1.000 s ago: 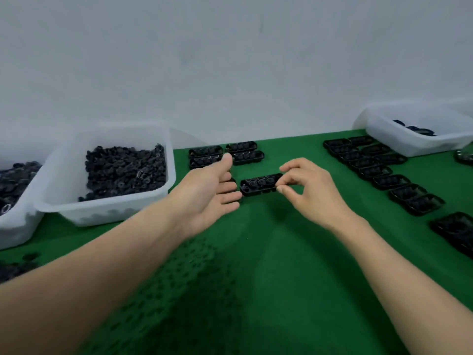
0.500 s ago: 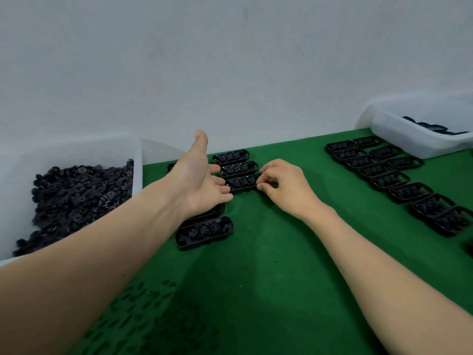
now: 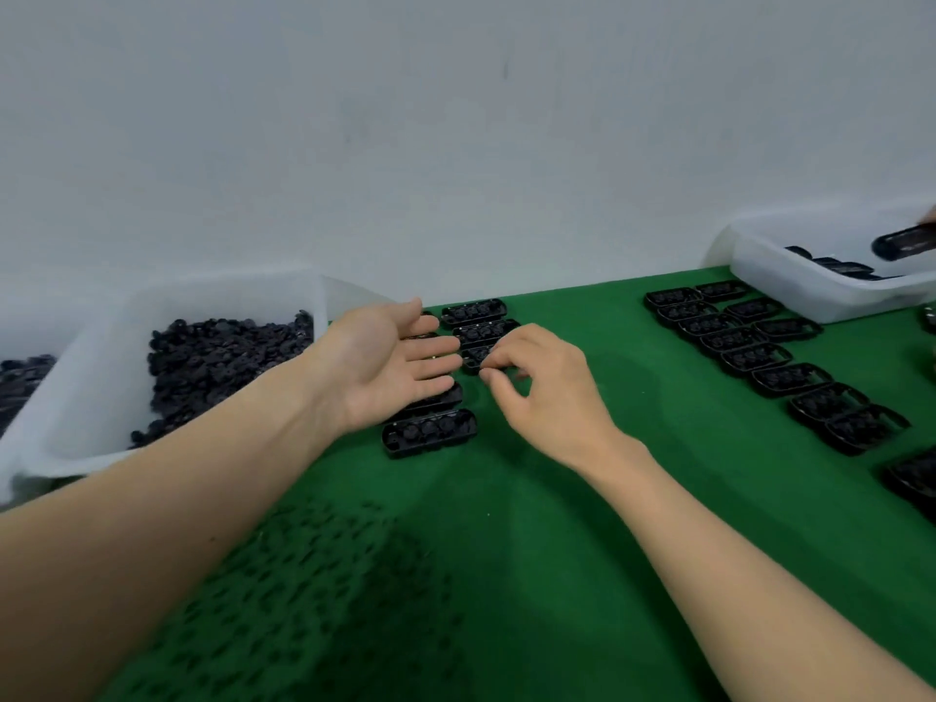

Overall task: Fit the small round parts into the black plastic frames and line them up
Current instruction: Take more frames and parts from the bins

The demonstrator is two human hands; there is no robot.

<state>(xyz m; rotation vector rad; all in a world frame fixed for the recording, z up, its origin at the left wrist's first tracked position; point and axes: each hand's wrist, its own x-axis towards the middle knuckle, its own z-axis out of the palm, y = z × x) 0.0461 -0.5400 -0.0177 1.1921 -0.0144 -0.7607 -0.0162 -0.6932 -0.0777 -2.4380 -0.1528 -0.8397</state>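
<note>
Several filled black frames lie in two short columns on the green mat, the nearest frame (image 3: 429, 432) in full view. My right hand (image 3: 539, 385) pinches the end of the third frame (image 3: 473, 358) in the right column, just below two other frames (image 3: 474, 311). My left hand (image 3: 390, 359) hovers open, palm up, over the left column and hides most of it. A white bin of small round black parts (image 3: 212, 357) stands at the left.
A long row of black frames (image 3: 775, 362) runs diagonally on the right. A white bin (image 3: 810, 286) with more frames sits at the back right, where another person's fingers hold a frame (image 3: 901, 244). A second parts bin (image 3: 23, 382) shows at far left.
My right hand carried the frame from mid-air down to the mat and set it under the two frames in the right column. My left hand stayed open beside it.
</note>
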